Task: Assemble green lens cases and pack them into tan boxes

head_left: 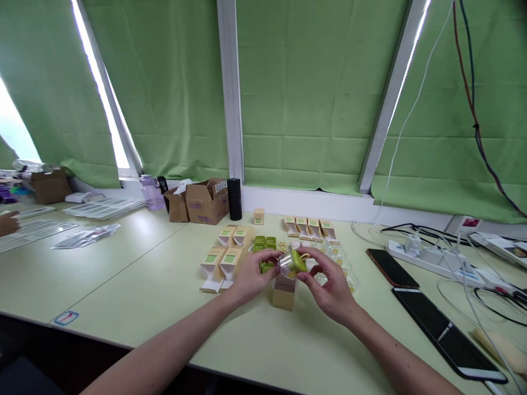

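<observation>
Between my two hands is a small clear jar with a green lid [297, 261], tipped on its side, with a yellow loop at the lid end. My left hand [256, 272] pinches the clear end. At the green end, the fingers of my right hand [330, 283] are closed on the lid. Just below stands a small tan box [283, 299], its upper part partly hidden by my hands. Behind my left hand are several green square pieces [264, 241]. Clear cups with yellow bits [335, 251] lie beyond my right hand, partly covered.
Open tan boxes [212, 263] stand left, more [315, 227] at the back. A cardboard carton [207, 202], black cylinder [234, 198] and purple bottle [152, 192] line the wall. Phones [447, 332] and a cabled power strip [436, 264] lie right. Another person's hand [9, 223] shows far left.
</observation>
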Demonstrator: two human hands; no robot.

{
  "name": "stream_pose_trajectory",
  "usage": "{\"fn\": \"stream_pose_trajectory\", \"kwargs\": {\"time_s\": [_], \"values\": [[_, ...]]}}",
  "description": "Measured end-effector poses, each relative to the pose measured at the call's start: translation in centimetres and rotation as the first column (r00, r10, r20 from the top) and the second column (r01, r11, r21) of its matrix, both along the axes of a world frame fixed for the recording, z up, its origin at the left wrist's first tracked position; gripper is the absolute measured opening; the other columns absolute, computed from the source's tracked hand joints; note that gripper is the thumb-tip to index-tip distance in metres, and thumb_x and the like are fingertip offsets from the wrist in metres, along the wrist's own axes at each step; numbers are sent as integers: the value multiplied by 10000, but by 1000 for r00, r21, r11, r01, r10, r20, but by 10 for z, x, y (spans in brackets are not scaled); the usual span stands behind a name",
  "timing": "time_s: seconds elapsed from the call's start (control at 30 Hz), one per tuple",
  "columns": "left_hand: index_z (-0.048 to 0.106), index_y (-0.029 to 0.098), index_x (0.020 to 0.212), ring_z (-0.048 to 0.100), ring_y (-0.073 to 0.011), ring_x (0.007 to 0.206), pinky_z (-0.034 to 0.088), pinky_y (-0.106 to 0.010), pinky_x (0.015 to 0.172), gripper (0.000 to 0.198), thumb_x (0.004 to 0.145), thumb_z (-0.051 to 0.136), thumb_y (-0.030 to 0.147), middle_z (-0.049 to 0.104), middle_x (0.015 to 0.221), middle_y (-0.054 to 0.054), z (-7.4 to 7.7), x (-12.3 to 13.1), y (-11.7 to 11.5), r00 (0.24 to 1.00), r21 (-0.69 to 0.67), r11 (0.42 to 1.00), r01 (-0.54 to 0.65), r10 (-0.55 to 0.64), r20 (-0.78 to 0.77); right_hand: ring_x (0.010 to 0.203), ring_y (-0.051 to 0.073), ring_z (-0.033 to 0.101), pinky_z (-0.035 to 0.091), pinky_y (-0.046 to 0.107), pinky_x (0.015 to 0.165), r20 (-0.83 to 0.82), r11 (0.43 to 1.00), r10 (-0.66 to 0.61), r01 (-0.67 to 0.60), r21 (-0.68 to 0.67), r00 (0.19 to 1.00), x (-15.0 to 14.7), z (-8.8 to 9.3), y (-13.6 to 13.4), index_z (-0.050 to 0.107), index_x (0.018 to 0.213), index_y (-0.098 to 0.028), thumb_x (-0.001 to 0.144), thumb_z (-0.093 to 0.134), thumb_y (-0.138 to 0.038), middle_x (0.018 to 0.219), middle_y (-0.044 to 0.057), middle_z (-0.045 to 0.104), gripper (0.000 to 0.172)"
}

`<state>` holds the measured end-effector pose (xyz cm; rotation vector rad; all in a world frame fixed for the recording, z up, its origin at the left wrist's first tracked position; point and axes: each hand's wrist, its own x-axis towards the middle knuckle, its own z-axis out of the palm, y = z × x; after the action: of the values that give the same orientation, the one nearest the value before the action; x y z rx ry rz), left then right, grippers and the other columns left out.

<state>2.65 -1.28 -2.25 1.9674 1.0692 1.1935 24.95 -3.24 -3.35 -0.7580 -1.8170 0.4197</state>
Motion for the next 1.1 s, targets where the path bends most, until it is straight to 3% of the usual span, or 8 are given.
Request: {"fn": "stream_pose_trajectory", "kwargs": {"time_s": [0.13, 0.37, 0.57, 1.1], "values": [[745, 182, 1221, 712, -279, 1058, 570, -407, 948, 393, 862, 718, 341, 772, 1177, -119, -7, -2, 1, 995, -35, 998, 47, -44, 91, 1035, 237, 692, 602, 301, 663, 36, 999, 29, -28, -20, 999, -1, -5, 2, 602, 1320, -286, 959, 619, -283, 1291, 100, 683, 362], [733, 183, 1252, 680, -265, 1091, 547, -417, 998, 438, 820, 720, 251, 747, 1233, -117, -15, -7, 2, 971, -120, 986, 116, -88, 223, 814, 183, 688, 593, 298, 602, 74, 999, -27, 29, -24, 997, 7, -7, 8, 600, 1311, -278, 962, 628, -311, 1321, 109, 668, 352], [701, 188, 1320, 660, -247, 1096, 531, -415, 1012, 563, 761, 674, 131, 743, 1208, -113, -21, -9, 2, 951, -145, 975, 169, -122, 283, 742, 174, 703, 576, 292, 556, 141, 999, -40, 41, -9, 989, 10, -5, 8, 631, 1265, -277, 955, 641, -322, 1280, 99, 700, 313], [692, 158, 1321, 648, -227, 1036, 540, -393, 966, 611, 711, 666, 123, 732, 1095, -96, -26, -7, 1, 932, -151, 973, 175, -114, 343, 819, 224, 663, 494, 332, 664, 372, 996, -81, 85, 7, 925, 1, -2, -4, 603, 1128, -267, 891, 671, -297, 1001, 48, 728, 248]]}}
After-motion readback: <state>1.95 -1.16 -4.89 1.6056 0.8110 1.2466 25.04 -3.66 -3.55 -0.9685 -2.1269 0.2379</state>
